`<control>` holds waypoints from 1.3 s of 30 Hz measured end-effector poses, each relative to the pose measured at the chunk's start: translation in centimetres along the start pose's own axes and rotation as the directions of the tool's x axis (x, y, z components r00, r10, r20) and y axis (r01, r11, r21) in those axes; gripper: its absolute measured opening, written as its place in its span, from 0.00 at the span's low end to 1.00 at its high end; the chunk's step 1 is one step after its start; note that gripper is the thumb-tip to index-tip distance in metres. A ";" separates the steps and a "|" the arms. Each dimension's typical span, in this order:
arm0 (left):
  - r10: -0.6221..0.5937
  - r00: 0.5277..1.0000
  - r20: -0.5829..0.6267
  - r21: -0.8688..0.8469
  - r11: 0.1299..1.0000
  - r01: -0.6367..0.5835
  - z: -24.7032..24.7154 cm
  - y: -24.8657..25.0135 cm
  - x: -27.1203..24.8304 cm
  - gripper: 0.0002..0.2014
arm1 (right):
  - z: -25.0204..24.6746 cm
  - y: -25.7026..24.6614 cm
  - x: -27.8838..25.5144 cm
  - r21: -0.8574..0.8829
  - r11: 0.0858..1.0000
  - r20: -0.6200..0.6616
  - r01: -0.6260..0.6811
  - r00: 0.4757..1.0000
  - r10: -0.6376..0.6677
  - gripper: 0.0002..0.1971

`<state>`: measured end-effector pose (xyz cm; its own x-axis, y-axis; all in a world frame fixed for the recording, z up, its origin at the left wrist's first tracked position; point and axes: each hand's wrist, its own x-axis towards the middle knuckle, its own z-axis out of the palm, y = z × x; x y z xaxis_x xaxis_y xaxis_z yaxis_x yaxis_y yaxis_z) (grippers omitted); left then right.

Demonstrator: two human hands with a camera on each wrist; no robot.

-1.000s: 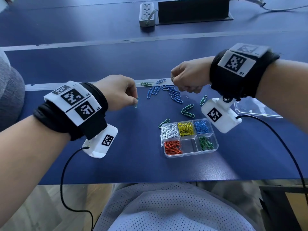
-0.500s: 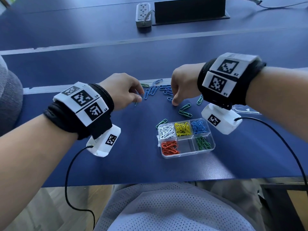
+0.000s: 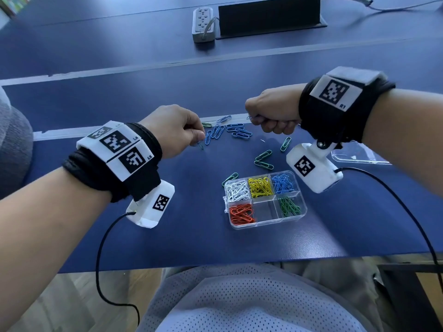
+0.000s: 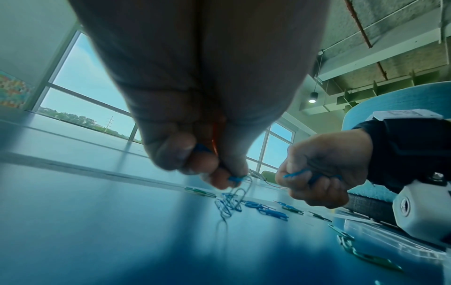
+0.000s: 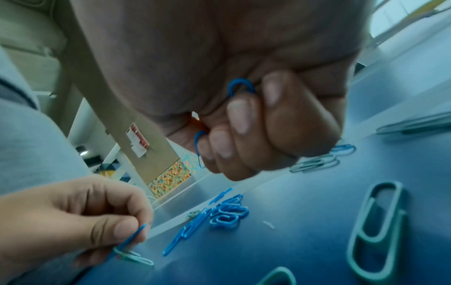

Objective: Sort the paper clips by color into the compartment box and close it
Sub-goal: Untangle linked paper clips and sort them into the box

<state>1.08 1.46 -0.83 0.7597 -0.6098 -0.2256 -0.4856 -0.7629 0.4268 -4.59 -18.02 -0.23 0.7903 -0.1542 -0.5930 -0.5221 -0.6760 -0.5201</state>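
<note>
The clear compartment box lies open on the blue table, holding white, yellow, blue, orange and green paper clips in separate cells; one cell is bare. Loose blue clips lie in a heap beyond it, with green clips scattered nearer. My left hand is at the heap's left edge and pinches a blue clip between thumb and finger, a green one dangling from it. My right hand hovers over the heap's right side as a fist, curled round several blue clips.
The box's clear lid lies flat to the right, under my right wrist. A power strip and a black panel stand at the far edge. Camera cables trail off the near table edge.
My right hand dipped to the table beside the heap, then rose back into a fist. My left hand moved slightly right to the heap and now lifts a clip.
</note>
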 end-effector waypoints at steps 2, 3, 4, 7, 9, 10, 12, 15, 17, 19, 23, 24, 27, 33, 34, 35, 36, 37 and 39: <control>-0.010 1.000 0.003 0.029 1.000 0.009 0.3 0.1 0.2 0.05 | -0.1 0.1 0.2 0.057 0.997 0.018 0.042 0.999 -0.043 0.16; -0.024 1.000 0.005 0.046 0.999 0.024 0.5 0.1 0.3 0.05 | -0.2 0.2 0.3 0.075 0.995 0.031 0.059 0.998 -0.061 0.18; -0.043 0.999 0.005 0.061 0.997 0.042 0.7 0.2 0.4 0.05 | -0.2 0.3 0.3 0.085 0.994 0.047 0.068 0.996 -0.072 0.19; -0.084 0.996 0.001 0.065 0.994 0.084 1.0 0.3 0.6 0.05 | 0.0 0.4 0.4 0.092 0.994 0.088 0.064 0.993 -0.073 0.16; -0.067 0.998 0.015 0.048 0.997 0.066 1.1 0.3 0.9 0.05 | 0.1 0.4 0.4 0.088 0.994 0.105 0.066 0.992 -0.075 0.09; -0.056 0.998 0.026 0.027 0.998 0.056 1.1 0.3 1.0 0.04 | 0.1 0.3 0.4 0.090 0.993 0.103 0.070 0.992 -0.079 0.07; -0.053 0.998 0.045 -0.039 0.998 0.055 1.2 0.4 1.2 0.05 | 0.0 0.3 0.5 0.087 0.994 0.096 0.071 0.992 -0.080 0.11; -0.065 0.996 0.055 -0.096 0.993 0.070 1.2 0.4 1.2 0.09 | 0.0 0.1 0.7 0.076 0.995 0.147 0.062 0.986 -0.073 0.20; -0.092 0.993 0.067 -0.143 0.984 0.101 1.3 0.3 1.3 0.11 | 0.1 0.2 0.8 0.077 0.994 0.123 0.080 0.988 -0.089 0.22; -0.121 0.989 0.083 -0.211 0.968 0.136 1.4 0.4 1.3 0.11 | 0.3 0.2 1.0 0.085 0.991 0.069 0.106 0.991 -0.112 0.19; -0.159 0.984 0.085 -0.296 0.939 0.177 1.6 0.8 1.3 0.12 | 0.6 0.0 0.5 -0.246 0.958 -0.057 0.147 0.984 -0.166 0.13; -0.161 0.985 0.069 -0.300 0.938 0.174 1.7 0.8 1.3 0.11 | 0.7 -0.2 0.3 -0.377 0.916 -0.080 0.138 0.980 -0.181 0.16; -0.159 0.986 0.040 -0.309 0.937 0.163 1.6 1.0 1.2 0.08 | 1.2 -0.9 0.1 -0.555 0.817 -0.099 0.156 0.963 -0.252 0.20; -0.077 0.997 0.030 -0.282 0.956 0.082 1.7 1.2 1.3 0.14 | 1.6 -1.3 0.2 -0.583 0.792 -0.055 0.183 0.963 -0.263 0.14; -0.068 0.997 0.040 -0.267 0.961 0.076 1.7 1.1 1.3 0.13 | 1.6 -1.3 0.1 -0.592 0.786 -0.055 0.178 0.964 -0.260 0.13; -0.063 0.997 0.048 -0.256 0.964 0.073 1.7 1.1 1.3 0.13 | 1.6 -1.3 0.0 -0.599 0.782 -0.053 0.173 0.966 -0.254 0.13; -0.061 0.997 0.054 -0.248 0.966 0.073 1.8 1.1 1.3 0.14 | 1.5 -1.3 -0.1 -0.600 0.782 -0.050 0.170 0.967 -0.248 0.14; -0.057 0.997 0.058 -0.236 0.969 0.069 1.7 1.1 1.3 0.15 | 1.4 -1.3 -0.2 -0.594 0.787 -0.049 0.166 0.969 -0.242 0.14; -0.044 0.997 0.064 -0.197 0.979 0.056 1.7 0.9 1.3 0.16 | 1.0 -1.4 -0.4 -0.558 0.816 -0.065 0.153 0.972 -0.227 0.12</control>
<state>0.90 -0.43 -2.21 0.7509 -0.5884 -0.2997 -0.3482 -0.7385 0.5774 -4.53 -16.35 0.14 0.9073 -0.0434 -0.4183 -0.1260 -0.9770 -0.1719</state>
